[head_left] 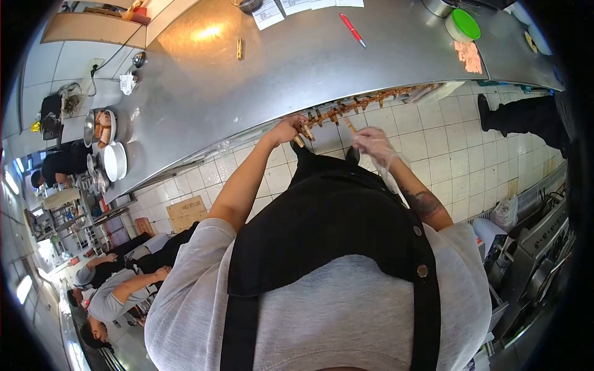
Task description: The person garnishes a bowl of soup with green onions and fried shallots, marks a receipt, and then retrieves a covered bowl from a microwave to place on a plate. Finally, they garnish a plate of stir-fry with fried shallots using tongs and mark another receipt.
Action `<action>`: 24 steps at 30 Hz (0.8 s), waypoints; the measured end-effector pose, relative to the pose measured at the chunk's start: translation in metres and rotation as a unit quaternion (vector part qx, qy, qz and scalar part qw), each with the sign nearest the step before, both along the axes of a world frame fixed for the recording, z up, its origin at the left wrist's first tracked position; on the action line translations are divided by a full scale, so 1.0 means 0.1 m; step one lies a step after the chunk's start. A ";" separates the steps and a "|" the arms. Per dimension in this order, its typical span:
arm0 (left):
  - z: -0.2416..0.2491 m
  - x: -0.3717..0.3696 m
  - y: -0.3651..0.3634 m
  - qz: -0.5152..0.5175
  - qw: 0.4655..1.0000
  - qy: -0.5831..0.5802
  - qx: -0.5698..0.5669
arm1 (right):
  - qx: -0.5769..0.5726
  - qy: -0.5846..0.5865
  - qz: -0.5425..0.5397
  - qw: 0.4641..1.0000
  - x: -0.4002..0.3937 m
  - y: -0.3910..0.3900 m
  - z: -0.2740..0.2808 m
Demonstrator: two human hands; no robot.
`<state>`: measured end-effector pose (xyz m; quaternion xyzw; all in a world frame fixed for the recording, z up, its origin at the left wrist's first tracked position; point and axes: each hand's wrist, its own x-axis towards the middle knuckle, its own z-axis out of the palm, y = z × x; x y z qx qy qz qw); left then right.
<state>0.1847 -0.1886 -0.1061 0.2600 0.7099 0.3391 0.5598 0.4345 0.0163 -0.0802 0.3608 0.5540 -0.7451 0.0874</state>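
A row of wooden clothespins (337,115) hangs along a reddish-brown strip below the steel counter's front edge. At the left end of this row is my left hand (286,131), its fingers closed around clothespins. My right hand (373,146), in a clear plastic glove, is below the row and to the right. A thin light-brown piece (351,125) sticks out from its pinched fingers; it looks like a clothespin, though its shape is not clear. One more clothespin (239,49) lies alone on the counter.
The steel counter (204,105) spans the view, bearing a red pen (352,31), papers, a green-lidded tub (463,25) and white bowls (115,162). A person's dark-clad leg (523,116) is at the right; other people are at the left. Stove equipment stands lower right.
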 end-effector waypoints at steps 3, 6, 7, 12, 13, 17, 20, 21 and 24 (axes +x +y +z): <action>0.22 0.01 -0.07 0.045 0.997 -0.060 -0.001 | -0.015 -0.037 0.083 0.996 -0.26 -0.19 0.00; 0.30 0.01 -0.16 0.089 0.992 -0.090 0.011 | -0.050 -0.074 0.141 0.986 -0.48 -0.40 0.04; 0.30 0.00 -0.19 0.104 0.990 -0.089 0.021 | -0.063 -0.077 0.153 0.983 -0.54 -0.47 0.08; 0.28 -0.03 -0.32 0.070 0.995 -0.034 0.057 | -0.114 -0.069 0.172 0.976 -0.63 -0.68 0.07; 0.28 -0.04 -0.35 0.075 0.995 -0.035 0.057 | -0.127 -0.061 0.168 0.976 -0.65 -0.71 0.06; 0.27 -0.11 -0.51 0.069 0.995 -0.030 0.064 | -0.122 -0.075 0.155 0.977 -0.78 -0.85 0.06; 0.31 -0.14 -0.61 0.064 0.996 -0.016 0.063 | -0.144 -0.070 0.154 0.975 -0.91 -1.00 0.09; 0.30 -0.15 -0.66 0.066 0.996 -0.015 0.063 | -0.154 -0.066 0.152 0.974 -0.95 -1.03 0.11; 0.26 -0.18 -0.76 0.106 0.993 -0.026 0.053 | -0.146 -0.068 0.174 0.971 -1.01 -1.12 0.12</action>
